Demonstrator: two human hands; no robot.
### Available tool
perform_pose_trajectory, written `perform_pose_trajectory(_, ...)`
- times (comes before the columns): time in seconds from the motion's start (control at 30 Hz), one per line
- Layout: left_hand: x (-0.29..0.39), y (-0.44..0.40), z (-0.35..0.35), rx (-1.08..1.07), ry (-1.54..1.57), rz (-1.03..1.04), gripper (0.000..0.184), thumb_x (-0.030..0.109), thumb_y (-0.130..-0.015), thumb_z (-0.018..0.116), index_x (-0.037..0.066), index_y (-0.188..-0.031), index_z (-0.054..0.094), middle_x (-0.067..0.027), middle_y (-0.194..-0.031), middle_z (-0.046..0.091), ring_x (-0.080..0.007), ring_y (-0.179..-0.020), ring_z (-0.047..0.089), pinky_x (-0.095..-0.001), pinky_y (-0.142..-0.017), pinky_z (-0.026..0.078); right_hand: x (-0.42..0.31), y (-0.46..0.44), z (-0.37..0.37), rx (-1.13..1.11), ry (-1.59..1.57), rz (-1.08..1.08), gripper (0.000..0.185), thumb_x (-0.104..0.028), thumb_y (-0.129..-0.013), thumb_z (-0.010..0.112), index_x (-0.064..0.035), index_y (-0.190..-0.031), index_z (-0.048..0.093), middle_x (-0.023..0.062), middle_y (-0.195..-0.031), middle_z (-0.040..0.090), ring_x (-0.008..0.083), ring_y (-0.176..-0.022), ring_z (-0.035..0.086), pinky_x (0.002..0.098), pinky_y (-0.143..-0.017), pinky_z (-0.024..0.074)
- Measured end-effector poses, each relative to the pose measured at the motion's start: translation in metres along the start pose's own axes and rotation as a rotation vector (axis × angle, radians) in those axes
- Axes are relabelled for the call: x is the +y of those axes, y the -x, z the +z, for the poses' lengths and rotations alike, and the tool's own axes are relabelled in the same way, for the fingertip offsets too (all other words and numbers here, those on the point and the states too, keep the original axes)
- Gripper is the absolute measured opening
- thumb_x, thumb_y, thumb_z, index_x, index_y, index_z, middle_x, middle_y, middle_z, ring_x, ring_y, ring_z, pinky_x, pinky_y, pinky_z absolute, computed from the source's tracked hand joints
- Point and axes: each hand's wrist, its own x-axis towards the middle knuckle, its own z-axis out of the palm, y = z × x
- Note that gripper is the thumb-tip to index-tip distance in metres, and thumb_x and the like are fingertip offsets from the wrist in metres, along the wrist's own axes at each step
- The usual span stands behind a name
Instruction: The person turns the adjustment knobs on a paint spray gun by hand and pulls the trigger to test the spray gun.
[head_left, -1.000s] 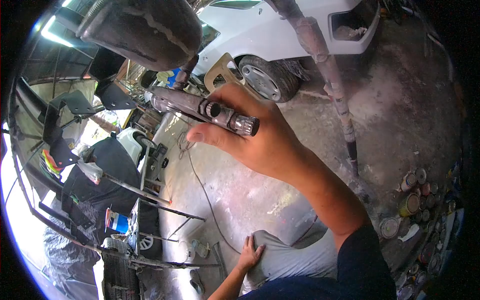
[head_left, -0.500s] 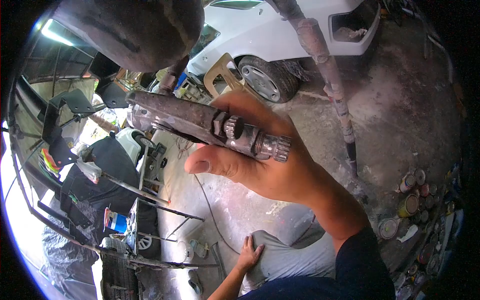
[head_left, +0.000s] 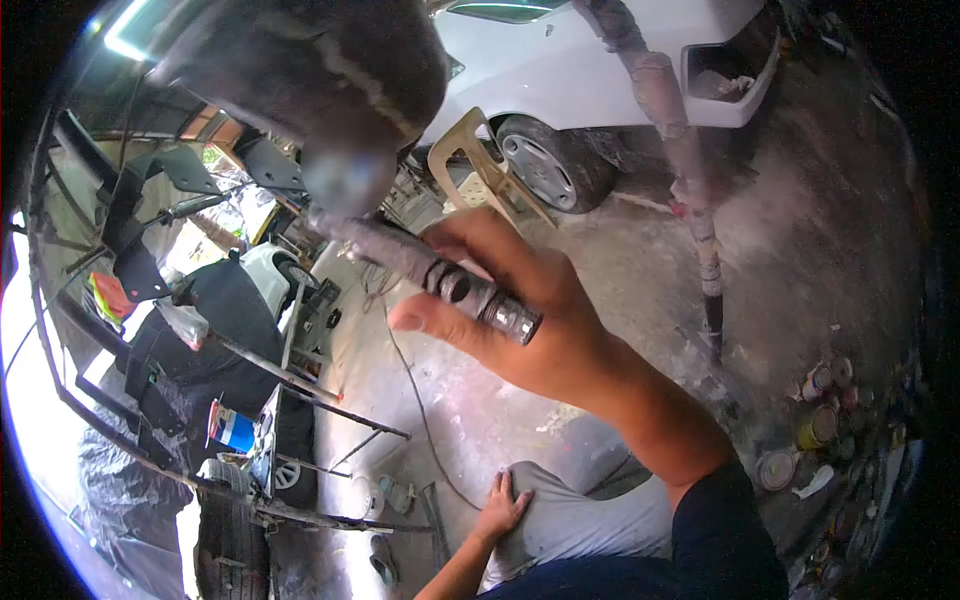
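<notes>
My right hand (head_left: 520,310) is wrapped around a worn metal spray gun (head_left: 400,255), raised in front of me. The gun's knurled end knob sticks out over my palm, and my thumb lies along its near side. A dark, stained cup (head_left: 300,75) sits above the gun body and fills the upper left of the view. The gun's front end is blurred. My left hand (head_left: 503,508) lies flat on my grey-trousered knee (head_left: 570,500), holding nothing.
A white car (head_left: 590,70) and a beige plastic chair (head_left: 468,150) stand ahead. A dark metal frame with brackets (head_left: 135,260) runs down the left, near a blue-and-white can (head_left: 233,432). A wrapped pole (head_left: 680,150) rises at right. Several paint cans (head_left: 818,425) sit on the floor.
The spray gun has turned in my right hand, its end knob dropping lower and its front swinging farther away. The cup has shifted right. My left hand stays on the knee.
</notes>
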Motion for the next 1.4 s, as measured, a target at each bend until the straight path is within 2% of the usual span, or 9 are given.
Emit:
perform_pose_trajectory(0.1, -0.002, -0.003, 0.003, -0.001, -0.008, 0.001, 0.092, 0.058, -0.097, 0.057, 0.001, -0.161, 0.023, -0.0297, -0.166, 0.020, -0.0465, -0.151, 0.029, -0.0471, -0.122, 0.031, -0.009, -0.006, 0.017, -0.013, -0.015, -0.036, 0.052, -0.030, -0.084, 0.088, -0.0024, -0.118, 0.060, 0.0106, -0.100, 0.070, 0.0172, -0.086, 0.072, 0.0306, -0.072, 0.0557)
perform_pose_trajectory(0.13, -0.003, -0.004, 0.004, -0.001, -0.012, 0.004, 0.092, 0.058, -0.097, 0.057, 0.001, -0.161, 0.023, -0.0296, -0.166, 0.020, -0.0465, -0.151, 0.029, -0.0472, -0.122, 0.031, -0.012, -0.011, 0.020, -0.013, -0.013, -0.075, 0.052, -0.030, -0.084, 0.088, -0.0020, -0.118, 0.060, 0.0108, -0.100, 0.069, 0.0192, -0.085, 0.073, 0.0309, -0.072, 0.0559)
perform_pose_trajectory(0.43, 0.000, -0.005, 0.000, 0.016, 0.009, 0.003, 0.091, 0.059, -0.097, 0.057, 0.004, -0.161, 0.024, -0.0286, -0.165, 0.024, -0.0477, -0.149, 0.032, -0.0491, -0.121, 0.033, -0.027, -0.034, 0.042, -0.077, 0.111, -0.062, 0.049, -0.030, -0.084, 0.088, -0.0026, -0.113, 0.060, 0.0088, -0.094, 0.067, 0.0169, -0.078, 0.068, 0.0302, -0.068, 0.0537)
perform_pose_trajectory(0.57, -0.003, -0.008, 0.004, 0.032, 0.020, 0.033, 0.090, 0.059, -0.097, 0.057, 0.004, -0.161, 0.026, -0.0277, -0.165, 0.026, -0.0482, -0.148, 0.034, -0.0503, -0.120, 0.035, -0.044, -0.054, 0.052, 0.000, 0.075, -0.164, 0.044, -0.028, -0.085, 0.087, -0.0030, -0.110, 0.060, 0.0077, -0.087, 0.067, 0.0143, -0.079, 0.067, 0.0285, -0.069, 0.0523)
perform_pose_trajectory(0.7, -0.012, -0.015, 0.009, 0.041, 0.029, 0.070, 0.089, 0.060, -0.096, 0.057, 0.004, -0.160, 0.028, -0.0276, -0.164, 0.027, -0.0484, -0.147, 0.035, -0.0504, -0.119, 0.035, -0.061, -0.062, 0.061, 0.025, 0.060, -0.168, 0.042, -0.025, -0.086, 0.087, -0.0018, -0.109, 0.061, 0.0063, -0.086, 0.067, 0.0107, -0.077, 0.064, 0.0263, -0.069, 0.0506)
perform_pose_trajectory(0.87, -0.019, -0.030, 0.016, 0.040, 0.027, 0.120, 0.090, 0.062, -0.097, 0.055, 0.003, -0.160, 0.028, -0.0281, -0.163, 0.030, -0.0494, -0.145, 0.037, -0.0503, -0.119, 0.036, -0.071, -0.058, 0.074, 0.051, 0.079, -0.213, 0.035, -0.020, -0.089, 0.084, -0.0005, -0.108, 0.061, 0.0037, -0.082, 0.064, 0.0111, -0.075, 0.063, 0.0264, -0.069, 0.0506)
perform_pose_trajectory(0.97, -0.022, -0.034, 0.020, 0.031, 0.005, 0.128, 0.090, 0.062, -0.097, 0.055, 0.003, -0.160, 0.028, -0.0276, -0.163, 0.030, -0.0501, -0.144, 0.038, -0.0504, -0.118, 0.036, -0.070, -0.060, 0.084, 0.055, 0.071, -0.169, 0.036, -0.020, -0.089, 0.085, -0.0007, -0.107, 0.061, 0.0040, -0.082, 0.066, 0.0109, -0.075, 0.064, 0.0266, -0.069, 0.0508)
perform_pose_trajectory(1.27, -0.014, -0.030, 0.017, 0.040, 0.026, 0.132, 0.090, 0.063, -0.097, 0.054, 0.006, -0.161, 0.027, -0.0267, -0.163, 0.030, -0.0502, -0.144, 0.039, -0.0510, -0.119, 0.036, -0.064, -0.080, 0.116, 0.084, 0.086, -0.255, 0.034, -0.026, -0.090, 0.083, -0.0050, -0.106, 0.061, 0.0045, -0.080, 0.067, 0.0120, -0.070, 0.064, 0.0277, -0.063, 0.0495)
perform_pose_trajectory(1.4, -0.019, -0.031, 0.022, 0.064, 0.033, 0.136, 0.090, 0.062, -0.096, 0.055, 0.006, -0.160, 0.027, -0.0268, -0.163, 0.030, -0.0504, -0.144, 0.039, -0.0513, -0.119, 0.036, -0.059, -0.085, 0.130, 0.050, -0.046, -0.256, 0.035, -0.031, -0.091, 0.082, -0.0057, -0.105, 0.061, 0.0029, -0.077, 0.066, 0.0112, -0.065, 0.061, 0.0276, -0.059, 0.0479)
